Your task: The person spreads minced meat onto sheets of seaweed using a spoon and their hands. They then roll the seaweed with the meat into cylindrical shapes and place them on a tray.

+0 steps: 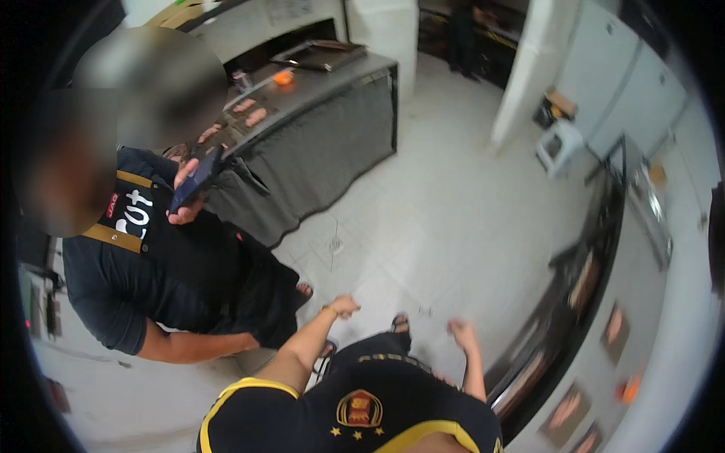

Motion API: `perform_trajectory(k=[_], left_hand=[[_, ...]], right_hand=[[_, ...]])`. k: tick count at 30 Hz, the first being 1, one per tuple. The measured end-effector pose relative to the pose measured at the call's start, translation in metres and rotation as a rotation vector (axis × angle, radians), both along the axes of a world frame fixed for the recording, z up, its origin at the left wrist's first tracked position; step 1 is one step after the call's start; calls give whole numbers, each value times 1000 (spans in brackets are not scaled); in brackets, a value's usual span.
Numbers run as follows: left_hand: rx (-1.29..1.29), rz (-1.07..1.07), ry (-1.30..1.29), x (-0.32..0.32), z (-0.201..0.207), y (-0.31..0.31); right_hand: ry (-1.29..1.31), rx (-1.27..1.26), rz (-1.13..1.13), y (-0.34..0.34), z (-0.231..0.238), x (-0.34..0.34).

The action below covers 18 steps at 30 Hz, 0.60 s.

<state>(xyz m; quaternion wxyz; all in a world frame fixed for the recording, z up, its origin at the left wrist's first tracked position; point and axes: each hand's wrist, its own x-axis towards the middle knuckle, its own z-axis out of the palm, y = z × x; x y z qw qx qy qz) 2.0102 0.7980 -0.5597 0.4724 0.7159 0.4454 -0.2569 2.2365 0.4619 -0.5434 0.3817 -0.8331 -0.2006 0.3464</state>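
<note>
My left hand (344, 306) hangs in front of me over the floor, a bracelet on its wrist. Its fingers look loosely curled, with nothing seen in them. Out to the right, my right hand (461, 331) is raised a little above the floor, apart from the long counter beside it. It is small and blurred, so I cannot make out its fingers; no object shows in it. To my left stands a person in a black apron (204, 257) with tan straps, holding a dark phone (195, 181).
A grey-skirted table (325, 151) carries pieces of meat (255, 116), an orange item (283, 78) and a metal tray (317, 54). On the right, a counter (521, 423) holds more meat (566, 410). A white stool (560, 147) stands farther off. Another person (462, 38) is at the back.
</note>
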Motion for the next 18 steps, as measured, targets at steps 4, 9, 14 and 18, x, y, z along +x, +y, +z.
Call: perform_trajectory(k=[4,9,14,18], left_hand=[[91,-239,-68,26,-17,51],[128,-2,-74,75,23,119],[111,316,-132,91,8,192],[107,560,70,89,-3,217]], right_hand=[[184,166,-90,4,-9,59],[217,-9,-83,82,-9,152],[266,-52,77,228,-20,265],[154,-62,245,343,-22,350]])
